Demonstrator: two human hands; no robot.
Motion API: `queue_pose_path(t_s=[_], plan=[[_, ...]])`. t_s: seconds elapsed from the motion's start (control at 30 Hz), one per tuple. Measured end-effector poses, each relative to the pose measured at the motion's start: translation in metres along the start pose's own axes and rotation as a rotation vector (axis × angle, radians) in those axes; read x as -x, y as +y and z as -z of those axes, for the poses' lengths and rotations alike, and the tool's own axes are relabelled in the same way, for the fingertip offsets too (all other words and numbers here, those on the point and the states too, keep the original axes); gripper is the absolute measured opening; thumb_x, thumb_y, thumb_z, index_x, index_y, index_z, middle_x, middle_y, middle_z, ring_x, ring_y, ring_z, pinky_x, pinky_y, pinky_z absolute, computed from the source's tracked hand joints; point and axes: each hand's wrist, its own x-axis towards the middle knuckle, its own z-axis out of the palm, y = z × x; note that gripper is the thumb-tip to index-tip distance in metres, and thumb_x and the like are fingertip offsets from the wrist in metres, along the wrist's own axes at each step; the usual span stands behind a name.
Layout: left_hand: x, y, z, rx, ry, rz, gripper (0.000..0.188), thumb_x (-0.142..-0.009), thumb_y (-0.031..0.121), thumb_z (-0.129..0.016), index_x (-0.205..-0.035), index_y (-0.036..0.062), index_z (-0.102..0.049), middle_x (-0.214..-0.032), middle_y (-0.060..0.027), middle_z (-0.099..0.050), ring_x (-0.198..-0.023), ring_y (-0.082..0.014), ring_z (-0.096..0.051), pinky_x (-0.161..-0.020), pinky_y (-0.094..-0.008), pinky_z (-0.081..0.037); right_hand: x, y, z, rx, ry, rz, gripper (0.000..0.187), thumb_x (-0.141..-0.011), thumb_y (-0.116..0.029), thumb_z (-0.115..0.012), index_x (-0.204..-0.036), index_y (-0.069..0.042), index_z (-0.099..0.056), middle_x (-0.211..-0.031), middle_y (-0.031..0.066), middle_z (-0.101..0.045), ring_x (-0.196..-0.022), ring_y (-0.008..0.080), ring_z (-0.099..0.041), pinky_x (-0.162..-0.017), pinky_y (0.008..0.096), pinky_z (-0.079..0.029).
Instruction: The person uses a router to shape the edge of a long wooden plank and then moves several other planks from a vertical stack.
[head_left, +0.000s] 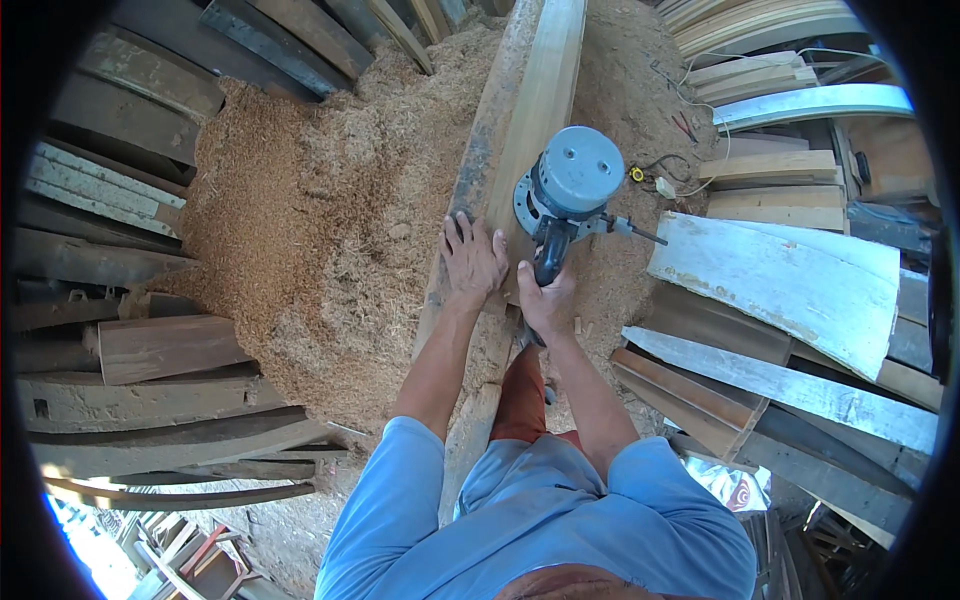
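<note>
A grey, round-topped router (578, 172) stands on a long light wooden board (545, 85). Its black handle points back toward me, and my right hand (548, 300) is wrapped round it. Metal guide rods stick out from the router's right side. My left hand (472, 262) lies flat with fingers stretched out, just left of the router, across the left part of the board and the weathered beam (485, 125) beside it. The router's bit and the underside of its base are hidden.
A deep heap of wood shavings (320, 230) covers the ground at left. Planks are stacked on both sides, with white-painted boards (785, 280) at right. Red-handled pliers (686, 128), a yellow tape measure (636, 174) and a white plug (665, 187) with cord lie right of the router.
</note>
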Motion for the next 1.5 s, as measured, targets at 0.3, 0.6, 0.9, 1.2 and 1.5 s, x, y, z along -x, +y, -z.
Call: queue_pose_path(t_s=[0.3,0.6,0.9,1.2,1.5], plan=[[-0.015,0.006,-0.005,-0.090,0.052,-0.004,0.049,-0.101,0.036,-0.040,-0.124,-0.0054,-0.055,-0.150,-0.0367,-0.039,-0.145,-0.0514,-0.028,-0.119,-0.0603,-0.018,-0.040,0.007,-0.008,-0.030,-0.008,-0.013,0.032,-0.083,-0.009,-0.070,-0.111,-0.001,-0.056,-0.080,0.0096,-0.059,-0.070,0.0224,-0.059,-0.068,0.0389,-0.049],[-0.033,0.014,-0.006,-0.076,0.037,0.006,0.048,-0.100,0.035,-0.041,-0.122,-0.0052,-0.055,-0.152,-0.0356,-0.036,-0.146,-0.0506,-0.026,-0.119,-0.0607,-0.018,-0.087,0.018,-0.015,-0.037,0.002,-0.002,0.032,-0.083,-0.010,-0.069,-0.111,-0.001,-0.056,-0.075,0.0086,-0.057,-0.065,0.0220,-0.058,-0.065,0.0391,-0.049],[-0.052,0.021,-0.008,-0.088,0.016,0.001,0.048,-0.100,0.034,-0.042,-0.124,-0.0055,-0.053,-0.153,-0.0351,-0.035,-0.146,-0.0499,-0.026,-0.119,-0.0605,-0.018,-0.145,0.017,-0.022,-0.085,0.057,0.060,0.031,-0.081,-0.009,-0.069,-0.109,-0.002,-0.057,-0.071,0.0084,-0.056,-0.063,0.0231,-0.057,-0.064,0.0399,-0.049],[-0.066,0.027,-0.008,-0.101,-0.016,0.004,0.052,-0.100,0.034,-0.041,-0.129,-0.0088,-0.050,-0.152,-0.0378,-0.034,-0.146,-0.0509,-0.025,-0.119,-0.0612,-0.016,-0.198,0.018,-0.025,-0.020,0.054,-0.003,0.034,-0.080,-0.010,-0.070,-0.111,-0.004,-0.058,-0.071,0.0094,-0.057,-0.064,0.0253,-0.060,-0.066,0.0408,-0.050],[-0.080,0.030,-0.012,-0.153,0.016,-0.003,0.045,-0.101,0.032,-0.042,-0.125,-0.0051,-0.050,-0.151,-0.0369,-0.036,-0.145,-0.0506,-0.027,-0.119,-0.0600,-0.020,-0.250,0.027,-0.031,-0.006,0.044,0.007,0.033,-0.079,-0.011,-0.070,-0.108,-0.004,-0.058,-0.074,0.0124,-0.059,-0.069,0.0297,-0.063,-0.070,0.0424,-0.051]])
